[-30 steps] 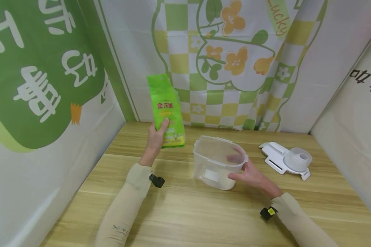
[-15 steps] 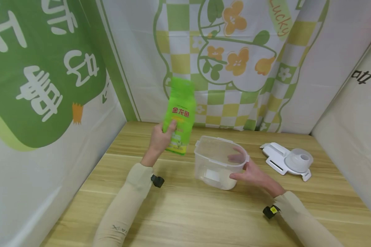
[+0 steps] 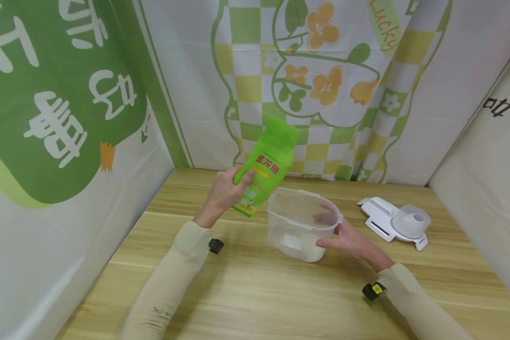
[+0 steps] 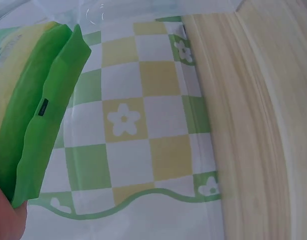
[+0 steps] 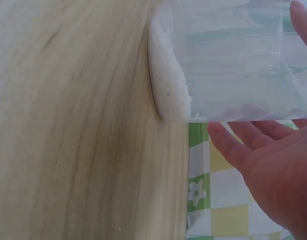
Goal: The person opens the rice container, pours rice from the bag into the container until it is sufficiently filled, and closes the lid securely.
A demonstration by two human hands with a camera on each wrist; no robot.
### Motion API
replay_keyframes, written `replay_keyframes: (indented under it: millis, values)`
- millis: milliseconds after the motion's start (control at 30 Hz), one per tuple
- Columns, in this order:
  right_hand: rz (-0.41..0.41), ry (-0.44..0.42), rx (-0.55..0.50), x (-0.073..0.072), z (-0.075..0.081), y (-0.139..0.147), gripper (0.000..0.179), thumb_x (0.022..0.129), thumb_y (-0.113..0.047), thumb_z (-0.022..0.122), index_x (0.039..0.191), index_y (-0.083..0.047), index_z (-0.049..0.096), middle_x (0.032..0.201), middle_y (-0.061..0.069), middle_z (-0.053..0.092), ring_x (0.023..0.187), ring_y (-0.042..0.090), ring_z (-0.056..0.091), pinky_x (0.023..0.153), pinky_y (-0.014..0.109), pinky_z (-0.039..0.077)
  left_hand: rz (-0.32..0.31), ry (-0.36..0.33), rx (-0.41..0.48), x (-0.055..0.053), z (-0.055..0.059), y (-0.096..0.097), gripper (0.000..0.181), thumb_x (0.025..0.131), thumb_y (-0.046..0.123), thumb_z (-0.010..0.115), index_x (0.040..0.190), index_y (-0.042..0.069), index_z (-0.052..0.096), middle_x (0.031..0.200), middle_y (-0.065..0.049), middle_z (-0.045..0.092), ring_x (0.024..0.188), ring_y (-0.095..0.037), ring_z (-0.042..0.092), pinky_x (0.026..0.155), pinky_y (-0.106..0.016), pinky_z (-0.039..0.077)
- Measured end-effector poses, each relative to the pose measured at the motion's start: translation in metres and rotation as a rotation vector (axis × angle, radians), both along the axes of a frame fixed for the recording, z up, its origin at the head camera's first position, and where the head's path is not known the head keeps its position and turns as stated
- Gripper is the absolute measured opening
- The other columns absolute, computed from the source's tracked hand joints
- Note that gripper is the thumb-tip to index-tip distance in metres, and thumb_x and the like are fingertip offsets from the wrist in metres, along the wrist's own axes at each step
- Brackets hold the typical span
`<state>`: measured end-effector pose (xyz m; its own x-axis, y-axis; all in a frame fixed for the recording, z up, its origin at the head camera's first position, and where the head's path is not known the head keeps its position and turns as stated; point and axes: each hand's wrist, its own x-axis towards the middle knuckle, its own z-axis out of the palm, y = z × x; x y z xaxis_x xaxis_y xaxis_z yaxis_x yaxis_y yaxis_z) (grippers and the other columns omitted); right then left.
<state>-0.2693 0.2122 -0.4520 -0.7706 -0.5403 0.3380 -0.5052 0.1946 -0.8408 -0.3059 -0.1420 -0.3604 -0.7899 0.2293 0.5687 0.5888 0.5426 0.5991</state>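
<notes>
My left hand grips a bright green printed bag by its lower left side, thumb across the front. The bag is held in the air, its top leaning right toward the back of a clear plastic container. In the left wrist view the bag's green sealed end shows close up. My right hand holds the container's right side, thumb in front and fingers behind. The container stands upright on the table, and white grains resembling rice lie in its bottom in the right wrist view.
A white lid with a translucent cup on it lies right of the container on the wooden table. A checked, flowered curtain hangs at the back, and printed cloth walls stand on both sides.
My left hand has brought the green bag rightward toward the container and turned it from nearly upright to leaning right. The right hand and container stay almost where they were.
</notes>
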Motion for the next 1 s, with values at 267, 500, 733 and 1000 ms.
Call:
replay_keyframes:
  millis: [267,500,733,1000]
  values:
    - [0.017,-0.029,-0.017,0.0,0.002,0.001,0.095,0.074,0.003,0.081,0.148,-0.001,0.022,0.133,0.035,0.05,0.123,0.032,0.055,0.093,0.021,0.05,-0.028,0.134,-0.112,0.002,0.009,0.003,0.083,0.094,0.073,0.027,0.104,0.0,0.067,0.073,-0.01,0.071,0.053,-0.013,0.065,0.044,-0.018,0.05]
    - [0.01,-0.049,-0.001,0.002,0.006,0.001,0.094,0.074,0.001,0.081,0.148,-0.001,0.022,0.134,0.035,0.049,0.124,0.04,0.053,0.093,0.02,0.05,-0.036,0.269,-0.244,0.0,0.018,0.005,0.077,0.098,0.065,0.023,0.102,0.001,0.065,0.073,-0.009,0.071,0.05,-0.012,0.062,0.043,-0.018,0.047]
    - [0.004,-0.042,0.016,0.001,0.005,0.001,0.095,0.074,0.0,0.082,0.148,-0.002,0.022,0.134,0.035,0.05,0.123,0.048,0.05,0.093,0.021,0.05,-0.06,0.351,-0.348,-0.001,0.024,0.008,0.073,0.1,0.061,0.021,0.096,0.001,0.063,0.069,-0.005,0.066,0.046,-0.008,0.052,0.041,-0.016,0.041]
    - [0.003,-0.039,0.018,0.001,0.004,0.001,0.094,0.074,0.001,0.081,0.148,-0.002,0.022,0.133,0.035,0.05,0.122,0.05,0.05,0.093,0.022,0.05,-0.113,0.385,-0.412,-0.002,0.034,0.009,0.061,0.102,0.057,0.028,0.084,0.006,0.056,0.056,0.003,0.043,0.042,-0.004,0.031,0.036,-0.016,0.029]
